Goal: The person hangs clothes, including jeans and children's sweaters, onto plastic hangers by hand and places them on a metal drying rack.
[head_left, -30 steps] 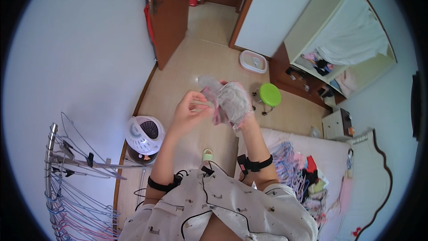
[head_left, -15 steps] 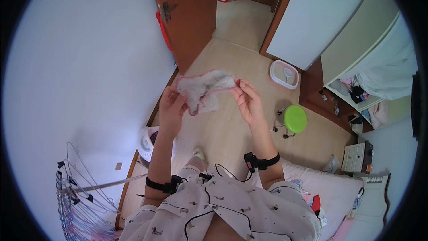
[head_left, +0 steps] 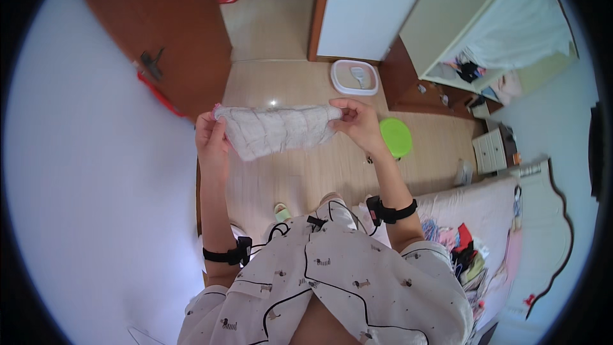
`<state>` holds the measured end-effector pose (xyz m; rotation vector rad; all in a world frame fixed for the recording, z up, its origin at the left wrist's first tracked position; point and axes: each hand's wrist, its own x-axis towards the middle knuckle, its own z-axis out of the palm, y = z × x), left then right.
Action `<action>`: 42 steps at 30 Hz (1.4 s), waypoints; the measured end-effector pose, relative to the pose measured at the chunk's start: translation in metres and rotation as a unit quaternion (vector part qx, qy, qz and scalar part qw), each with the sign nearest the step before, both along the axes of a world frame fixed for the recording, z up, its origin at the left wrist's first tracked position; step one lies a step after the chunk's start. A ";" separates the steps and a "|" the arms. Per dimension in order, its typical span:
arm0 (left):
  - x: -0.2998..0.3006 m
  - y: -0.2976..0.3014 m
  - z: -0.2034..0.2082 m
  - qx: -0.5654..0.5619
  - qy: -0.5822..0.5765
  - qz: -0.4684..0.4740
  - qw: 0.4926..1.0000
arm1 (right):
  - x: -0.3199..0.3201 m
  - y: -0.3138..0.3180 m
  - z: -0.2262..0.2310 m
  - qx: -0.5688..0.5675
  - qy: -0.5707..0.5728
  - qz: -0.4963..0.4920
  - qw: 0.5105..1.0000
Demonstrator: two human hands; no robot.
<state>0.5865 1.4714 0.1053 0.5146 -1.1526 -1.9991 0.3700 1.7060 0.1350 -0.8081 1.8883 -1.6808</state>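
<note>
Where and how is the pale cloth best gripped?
Pinch the pale cloth by its opposite ends, left hand from the left, right hand from the right: it looks soft and spreads wide between them, so would likely sag held at one end.

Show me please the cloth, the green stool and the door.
Cloth (head_left: pixel 278 129): head view, on its middle.
Green stool (head_left: pixel 396 137): head view, on its seat.
Door (head_left: pixel 169 22): head view, on its brown panel.
</note>
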 end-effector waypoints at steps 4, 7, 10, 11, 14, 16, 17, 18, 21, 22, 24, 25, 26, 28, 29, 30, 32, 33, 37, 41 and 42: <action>-0.057 -0.016 -0.011 -0.195 -0.095 -0.008 0.976 | -0.037 0.015 -0.010 0.027 0.088 -0.067 0.994; -0.086 -0.013 0.002 -0.265 -0.146 -0.038 0.952 | -0.042 0.032 -0.008 0.028 0.103 -0.085 0.991; -0.129 0.017 0.008 -0.282 -0.163 -0.061 0.944 | -0.071 0.069 -0.009 0.021 0.031 -0.062 0.997; -0.151 0.028 -0.001 -0.301 -0.184 -0.073 0.933 | -0.088 0.085 -0.009 0.015 -0.007 -0.052 0.998; -0.233 0.055 -0.027 -0.326 -0.255 -0.148 0.898 | -0.143 0.118 -0.003 -0.008 -0.136 -0.101 0.986; -0.276 0.084 -0.039 -0.271 -0.326 -0.251 0.870 | -0.180 0.149 -0.034 -0.020 -0.144 -0.136 0.980; -0.299 0.098 -0.049 -0.290 -0.335 -0.262 0.858 | -0.195 0.165 -0.048 -0.025 -0.149 -0.152 0.977; -0.319 0.110 -0.065 -0.305 -0.345 -0.270 0.846 | -0.207 0.178 -0.060 -0.023 -0.157 -0.186 0.970; -0.380 0.139 -0.082 -0.357 -0.347 -0.360 0.789 | -0.249 0.219 -0.116 0.000 -0.187 -0.262 0.947; -0.396 0.148 -0.085 -0.372 -0.344 -0.395 0.766 | -0.263 0.230 -0.139 0.036 -0.149 -0.310 0.938; -0.427 0.177 -0.080 -0.355 -0.351 -0.443 0.744 | -0.294 0.257 -0.198 0.114 -0.068 -0.396 0.909; -0.439 0.190 -0.077 -0.345 -0.356 -0.464 0.734 | -0.312 0.270 -0.232 0.102 -0.060 -0.447 0.887; -0.450 0.201 -0.075 -0.352 -0.362 -0.474 0.721 | -0.331 0.283 -0.268 0.091 -0.054 -0.496 0.862; -0.462 0.216 -0.076 -0.364 -0.376 -0.489 0.698 | -0.366 0.310 -0.302 0.056 -0.091 -0.551 0.828; -0.463 0.217 -0.080 -0.371 -0.385 -0.492 0.687 | -0.380 0.319 -0.313 -0.006 -0.107 -0.575 0.811; -0.463 0.216 -0.084 -0.380 -0.391 -0.493 0.678 | -0.394 0.328 -0.330 -0.069 -0.118 -0.596 0.791; -0.466 0.214 -0.095 -0.383 -0.403 -0.495 0.669 | -0.413 0.347 -0.353 -0.116 -0.115 -0.631 0.759; -0.464 0.214 -0.101 -0.379 -0.409 -0.492 0.668 | -0.417 0.358 -0.362 -0.103 -0.103 -0.645 0.750; -0.469 0.222 -0.109 -0.365 -0.469 -0.493 0.635 | -0.369 0.400 -0.435 0.259 -0.153 -0.662 0.686; -0.463 0.247 -0.112 -0.403 -0.427 -0.520 0.621 | -0.269 0.426 -0.456 0.049 -0.358 -0.646 0.673; -0.466 0.262 -0.108 -0.418 -0.415 -0.530 0.610 | -0.241 0.431 -0.440 -0.026 -0.406 -0.646 0.646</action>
